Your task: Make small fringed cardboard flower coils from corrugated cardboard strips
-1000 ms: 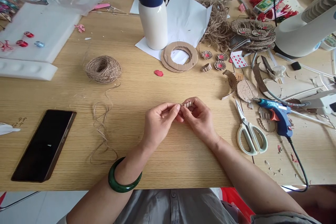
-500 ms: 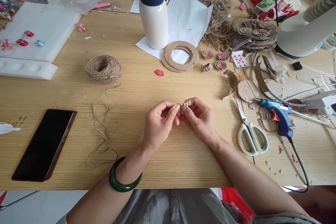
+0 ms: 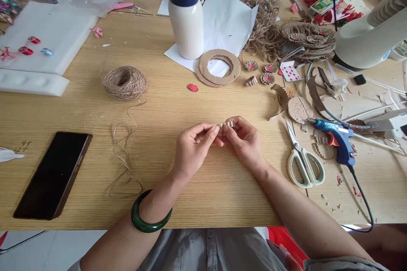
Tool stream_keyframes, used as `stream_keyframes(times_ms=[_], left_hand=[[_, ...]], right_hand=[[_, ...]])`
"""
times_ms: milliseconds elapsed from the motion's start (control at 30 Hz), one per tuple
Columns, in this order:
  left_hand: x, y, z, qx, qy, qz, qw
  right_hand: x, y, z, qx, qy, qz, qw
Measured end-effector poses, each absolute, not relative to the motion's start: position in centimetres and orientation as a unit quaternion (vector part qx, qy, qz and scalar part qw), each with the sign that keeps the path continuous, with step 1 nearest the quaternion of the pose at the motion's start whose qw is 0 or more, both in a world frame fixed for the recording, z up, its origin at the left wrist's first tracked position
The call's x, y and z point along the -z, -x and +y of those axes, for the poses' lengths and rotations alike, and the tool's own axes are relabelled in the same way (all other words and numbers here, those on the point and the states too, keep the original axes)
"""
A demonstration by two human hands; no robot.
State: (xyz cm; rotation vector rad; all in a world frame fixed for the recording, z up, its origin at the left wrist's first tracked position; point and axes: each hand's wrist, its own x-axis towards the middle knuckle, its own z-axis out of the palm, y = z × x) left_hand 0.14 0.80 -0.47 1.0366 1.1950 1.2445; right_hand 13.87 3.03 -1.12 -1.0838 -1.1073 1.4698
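Between my fingertips is a short strip of corrugated cardboard (image 3: 229, 124), its ridges showing above my right thumb. My left hand (image 3: 195, 148) pinches its left end, and my right hand (image 3: 244, 142) grips it farther right. Part of the strip is hidden behind the thumbs. Beyond my hands lie small red paper discs (image 3: 192, 87), a pair of cardboard rings (image 3: 234, 67), and several pleated cardboard rosettes (image 3: 267, 78) with red centres. A ridged cardboard ring (image 3: 251, 81) stands beside the rosettes.
Scissors (image 3: 302, 163) and a blue glue gun (image 3: 340, 139) lie to the right, its cord trailing off the front edge. A twine ball (image 3: 125, 83) and a phone (image 3: 53, 175) are on the left. A white bottle (image 3: 186, 21) stands at the back.
My right hand has shifted slightly right and tilted a little, with the cardboard strip still pinched between both hands. Objects on the table look unmoved.
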Motion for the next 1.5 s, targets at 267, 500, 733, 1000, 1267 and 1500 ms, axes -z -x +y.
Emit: stream_keyframes(times_ms=[267,500,733,1000,1267,1500], left_hand=[[0.43,-0.05,0.73,-0.519,-0.436,0.51,0.529],[0.0,-0.25,0.69,-0.509,-0.471,0.536,0.481],[-0.07,-0.05,0.61,-0.504,-0.489,0.527,0.478],[0.05,0.25,1.01,-0.486,-0.444,0.523,0.541],[0.2,0.29,1.03,-0.499,-0.442,0.515,0.539],[0.53,0.29,1.03,-0.506,-0.442,0.518,0.53]], right_hand=[[1.2,-13.96,2.91,-0.585,0.448,-0.489,0.466],[1.43,-13.77,2.96,-0.551,0.462,-0.516,0.465],[1.19,-13.95,3.06,-0.567,0.455,-0.52,0.448],[1.1,-14.14,3.27,-0.585,0.439,-0.505,0.458],[1.65,-14.09,3.27,-0.594,0.432,-0.502,0.457],[1.42,-13.94,3.01,-0.61,0.433,-0.49,0.448]])
